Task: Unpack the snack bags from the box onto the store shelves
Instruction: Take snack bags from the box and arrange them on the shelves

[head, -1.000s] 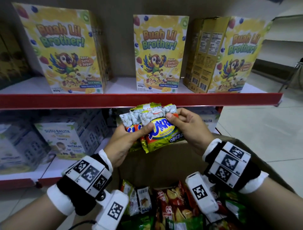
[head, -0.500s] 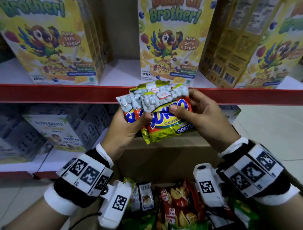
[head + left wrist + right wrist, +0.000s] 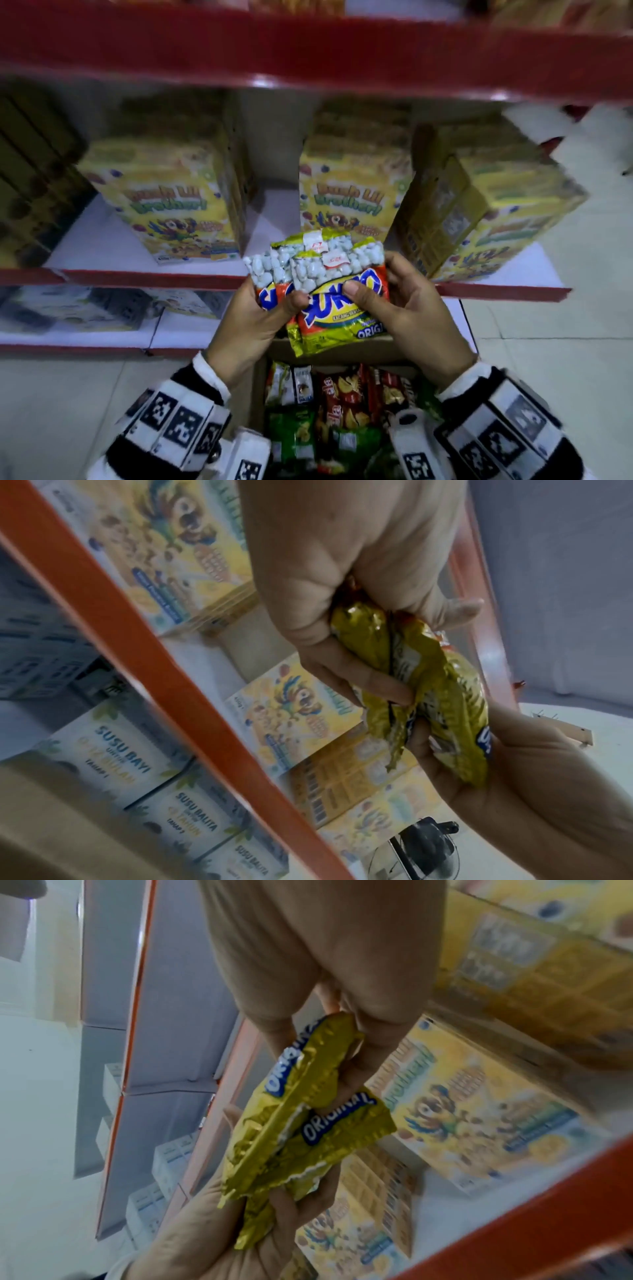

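Both hands share one fanned stack of nut bags (image 3: 320,291), held up in front of the shelf (image 3: 281,219) and above the box (image 3: 329,425). The left hand (image 3: 255,323) clamps the stack's left side, thumb on front. The right hand (image 3: 416,318) pinches the front bag, likely to peel it off for the gap between cereal boxes (image 3: 178,212).

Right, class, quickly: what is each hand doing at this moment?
Left hand: closed, gripping the fanned peanut bags at their left side.
Right hand: closed, thumb pinching the front bag.
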{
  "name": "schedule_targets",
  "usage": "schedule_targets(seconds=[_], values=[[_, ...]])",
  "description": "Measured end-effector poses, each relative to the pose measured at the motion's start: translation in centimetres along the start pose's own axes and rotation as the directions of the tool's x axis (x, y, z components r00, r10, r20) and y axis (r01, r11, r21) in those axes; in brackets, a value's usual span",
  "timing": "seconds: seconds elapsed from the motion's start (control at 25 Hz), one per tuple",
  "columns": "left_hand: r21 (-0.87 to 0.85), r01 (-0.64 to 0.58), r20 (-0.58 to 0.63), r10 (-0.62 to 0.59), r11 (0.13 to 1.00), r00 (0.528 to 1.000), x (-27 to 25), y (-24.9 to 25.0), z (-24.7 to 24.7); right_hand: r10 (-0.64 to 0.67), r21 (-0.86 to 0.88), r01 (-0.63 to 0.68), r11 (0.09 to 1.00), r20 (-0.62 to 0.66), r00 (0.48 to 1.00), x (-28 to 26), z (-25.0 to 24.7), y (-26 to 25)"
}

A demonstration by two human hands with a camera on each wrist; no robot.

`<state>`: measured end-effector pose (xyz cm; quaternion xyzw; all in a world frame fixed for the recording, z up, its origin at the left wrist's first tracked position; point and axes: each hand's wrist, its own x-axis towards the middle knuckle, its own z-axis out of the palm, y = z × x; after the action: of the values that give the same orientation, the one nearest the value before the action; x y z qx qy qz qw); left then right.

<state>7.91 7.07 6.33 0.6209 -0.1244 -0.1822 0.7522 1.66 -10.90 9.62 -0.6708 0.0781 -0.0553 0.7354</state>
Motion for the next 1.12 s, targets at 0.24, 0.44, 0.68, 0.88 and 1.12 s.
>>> schedule_targets(seconds=[0.24,0.44,0.68,0.88,1.12], values=[[-0.059,-0.011,0.057,0.015,0.998,0.998,-1.3,17.0,4.4,-0.048,-0.019,0.048,0.999,-0.010,0.999,-2.2,0.6,-18.1],[-0.038,-0.101,0.122,0.104,0.994,0.987,-1.5,32.4,8.6,-0.149,-0.033,0.150,0.988,0.017,0.989,-3.6,0.5,-33.8],[0.049,-0.266,0.127,0.258,0.963,0.958,-1.9,45.1,13.0,-0.305,-0.057,0.306,0.950,0.037,0.952,-5.7,-1.1,-47.5],[-0.025,-0.306,0.048,0.307,0.952,0.950,-2.7,49.6,14.6,-0.383,-0.075,0.383,0.921,0.023,0.924,-6.4,-2.3,-53.6],[-0.023,-0.342,-0.125,0.337,0.939,0.933,-3.3,52.7,8.7,-0.440,-0.067,0.439,0.896,0.002,0.898,-4.6,0.7,-57.1]])
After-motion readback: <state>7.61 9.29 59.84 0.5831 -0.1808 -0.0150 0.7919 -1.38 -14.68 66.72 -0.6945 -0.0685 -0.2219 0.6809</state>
